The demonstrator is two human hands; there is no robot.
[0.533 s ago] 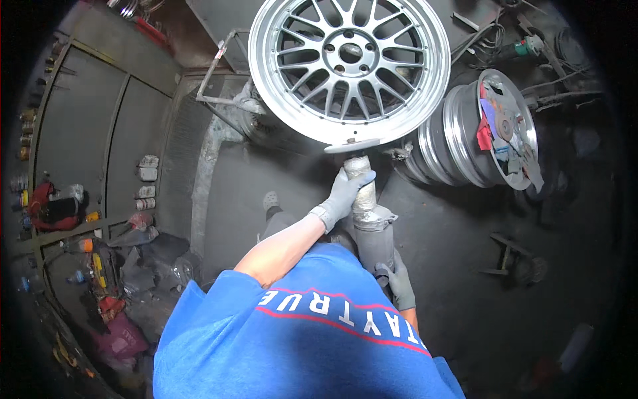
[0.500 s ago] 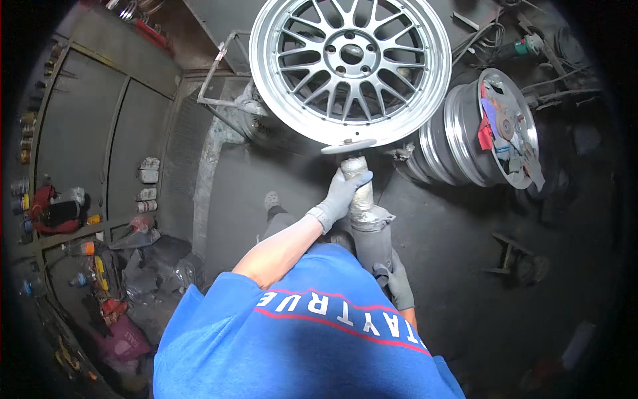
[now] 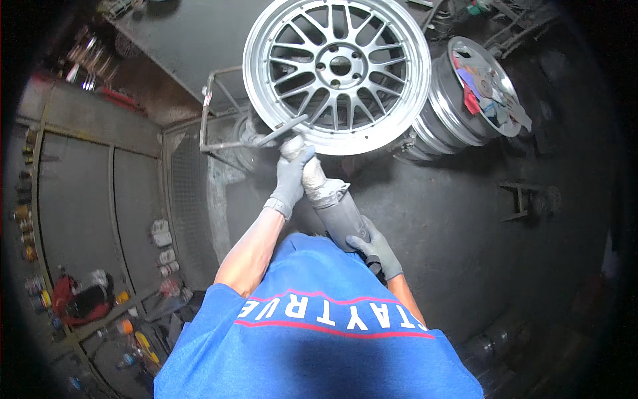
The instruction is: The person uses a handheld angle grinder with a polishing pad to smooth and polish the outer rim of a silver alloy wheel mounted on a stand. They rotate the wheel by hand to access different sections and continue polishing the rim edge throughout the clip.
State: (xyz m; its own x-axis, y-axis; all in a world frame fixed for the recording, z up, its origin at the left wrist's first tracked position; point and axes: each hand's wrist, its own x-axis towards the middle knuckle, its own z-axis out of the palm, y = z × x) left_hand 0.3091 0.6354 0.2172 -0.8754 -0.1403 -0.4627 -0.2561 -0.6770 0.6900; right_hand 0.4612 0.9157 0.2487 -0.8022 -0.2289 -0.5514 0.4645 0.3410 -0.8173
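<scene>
Both hands wear grey gloves and grip one angle grinder (image 3: 340, 218). It has a long grey body and a front end wrapped in pale tape. My left hand (image 3: 290, 181) is wrapped round the taped front. My right hand (image 3: 381, 253) holds the rear of the body, by a dark stub. The grinder's round disc (image 3: 284, 130), tilted, is at the lower-left edge of a silver multi-spoke car wheel (image 3: 352, 143). Whether the disc touches the rim I cannot tell. The wheel faces me ahead, its top cut off by the picture's edge.
Just left of the wheel is a metal tube frame (image 3: 205, 113). Another wheel rim (image 3: 444, 110) stands at the right with sanding scraps and discs (image 3: 488, 100) on it. A small metal stand (image 3: 518, 199) lies farther right. Shelves with bottles and cans line the left.
Both hands have swung the grinder leftward, its disc moving from the wheel's bottom edge to its lower-left edge. The disc has tilted. The whole view has shifted too.
</scene>
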